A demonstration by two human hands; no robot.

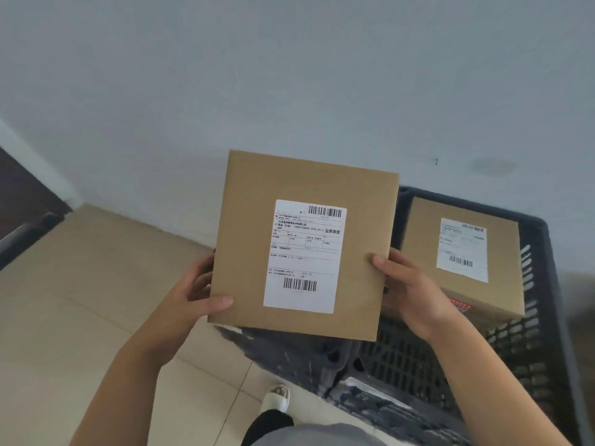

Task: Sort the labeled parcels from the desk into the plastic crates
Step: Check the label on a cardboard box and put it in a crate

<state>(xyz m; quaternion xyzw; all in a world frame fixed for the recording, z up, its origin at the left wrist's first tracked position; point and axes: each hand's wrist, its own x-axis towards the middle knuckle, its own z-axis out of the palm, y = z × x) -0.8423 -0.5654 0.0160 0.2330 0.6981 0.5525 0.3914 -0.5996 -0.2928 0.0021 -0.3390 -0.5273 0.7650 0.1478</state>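
A plain room corner, as we look down into it

We see a bare, pale grey-blue wall (289, 75) meeting a floor of large beige tiles (80, 300) with thin grout lines. At the far left we find a dark brown panel (22, 194), perhaps a door. The light is soft and even, without hard shadows.

parcel (244, 239): I see matt brown cardboard
label (304, 255): white paper
crate (544, 317): dark perforated plastic
floor (80, 300): smooth beige tile
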